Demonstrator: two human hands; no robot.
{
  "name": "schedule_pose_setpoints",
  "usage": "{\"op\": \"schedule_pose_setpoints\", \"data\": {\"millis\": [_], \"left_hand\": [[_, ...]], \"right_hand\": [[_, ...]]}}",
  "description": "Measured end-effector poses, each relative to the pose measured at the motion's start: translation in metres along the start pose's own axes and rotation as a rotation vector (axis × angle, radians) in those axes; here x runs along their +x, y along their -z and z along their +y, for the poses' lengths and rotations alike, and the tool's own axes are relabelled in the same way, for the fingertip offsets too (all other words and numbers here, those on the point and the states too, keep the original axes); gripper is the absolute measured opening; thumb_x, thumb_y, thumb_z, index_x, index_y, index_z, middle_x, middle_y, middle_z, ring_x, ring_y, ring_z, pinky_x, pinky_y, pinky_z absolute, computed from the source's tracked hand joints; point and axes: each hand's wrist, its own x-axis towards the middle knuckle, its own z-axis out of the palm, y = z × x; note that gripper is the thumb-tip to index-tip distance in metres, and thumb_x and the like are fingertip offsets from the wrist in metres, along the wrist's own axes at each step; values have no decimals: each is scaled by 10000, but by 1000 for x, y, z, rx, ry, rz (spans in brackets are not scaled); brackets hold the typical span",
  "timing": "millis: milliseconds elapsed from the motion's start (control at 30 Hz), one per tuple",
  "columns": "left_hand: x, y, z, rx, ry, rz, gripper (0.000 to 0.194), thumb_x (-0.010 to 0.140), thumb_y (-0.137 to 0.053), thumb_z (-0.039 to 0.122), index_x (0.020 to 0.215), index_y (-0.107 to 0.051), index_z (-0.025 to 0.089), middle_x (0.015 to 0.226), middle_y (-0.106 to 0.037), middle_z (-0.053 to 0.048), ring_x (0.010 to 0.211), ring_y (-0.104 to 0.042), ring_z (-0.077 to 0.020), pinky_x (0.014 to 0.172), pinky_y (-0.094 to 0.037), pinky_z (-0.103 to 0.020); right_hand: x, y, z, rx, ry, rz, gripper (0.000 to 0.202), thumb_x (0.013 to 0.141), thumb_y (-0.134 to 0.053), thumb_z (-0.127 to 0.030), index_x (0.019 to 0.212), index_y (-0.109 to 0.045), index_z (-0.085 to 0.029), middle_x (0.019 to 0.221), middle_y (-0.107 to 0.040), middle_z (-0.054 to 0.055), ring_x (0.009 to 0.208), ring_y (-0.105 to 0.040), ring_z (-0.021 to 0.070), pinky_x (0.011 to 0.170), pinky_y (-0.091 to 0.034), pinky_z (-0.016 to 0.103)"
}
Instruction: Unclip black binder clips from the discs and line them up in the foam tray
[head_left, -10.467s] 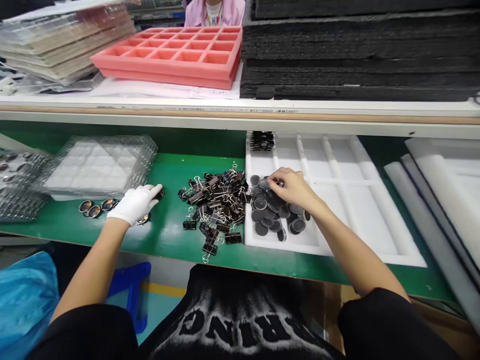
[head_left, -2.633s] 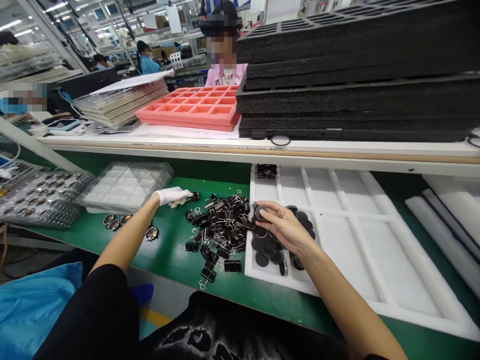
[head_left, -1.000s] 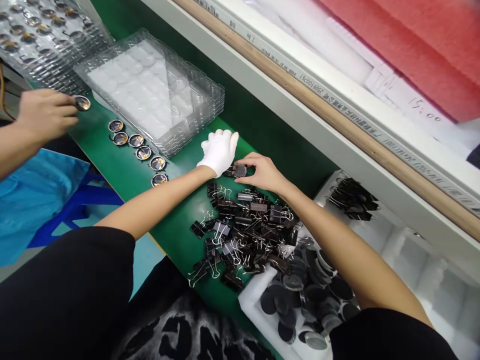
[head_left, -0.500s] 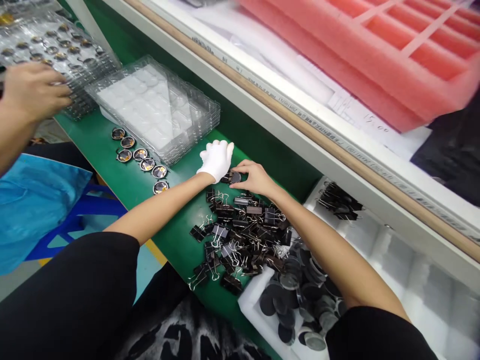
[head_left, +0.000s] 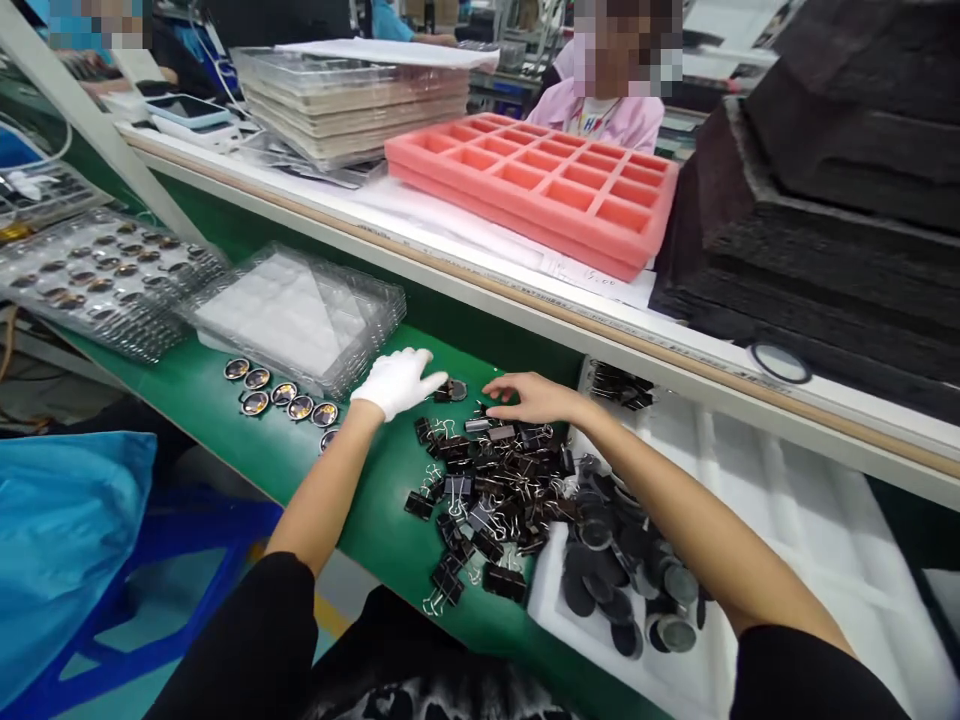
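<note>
My left hand, in a white glove, is over the green bench with its fingers apart, its thumb reaching toward a small dark disc with a clip. Bare and with fingers spread, my right hand hovers just right of that disc, above the top of a heap of black binder clips. Nothing shows between its fingers. Round assembled pieces with orange-gold centres lie in rows left of my gloved hand. Beneath my right forearm, a white foam tray holds many dark discs.
Clear plastic trays are stacked behind the round pieces, and filled trays stand farther left. A shelf edge runs behind, bearing a pink foam tray and black foam blocks. A person in pink is beyond.
The view has lifted to show more of the shelf. My hands have moved apart and away from the small disc and clip. Another person's hand at the far left has left the view.
</note>
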Motion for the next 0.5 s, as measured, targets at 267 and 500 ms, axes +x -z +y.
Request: {"op": "schedule_pose_setpoints", "data": {"millis": [267, 500], "left_hand": [[2, -14, 4, 13, -17, -115, 478, 1006, -418, 616, 839, -655, 236, 883, -740, -85, 860, -687, -279, 700, -405, -331], [7, -18, -1, -1, 87, 45, 483, 1040, -346, 551, 804, -625, 234, 804, -718, -93, 790, -669, -272, 640, -354, -332]], "right_hand": [[15, -13, -10, 75, -288, 7, 103, 793, -760, -204, 873, -824, -214, 877, -811, 28, 863, -756, 227, 761, -555, 307], [28, -11, -48, -209, -493, -189, 373, 761, -828, -248, 1126, -808, -169, 1002, -804, 53, 865, -730, 219, 699, -518, 283]]}}
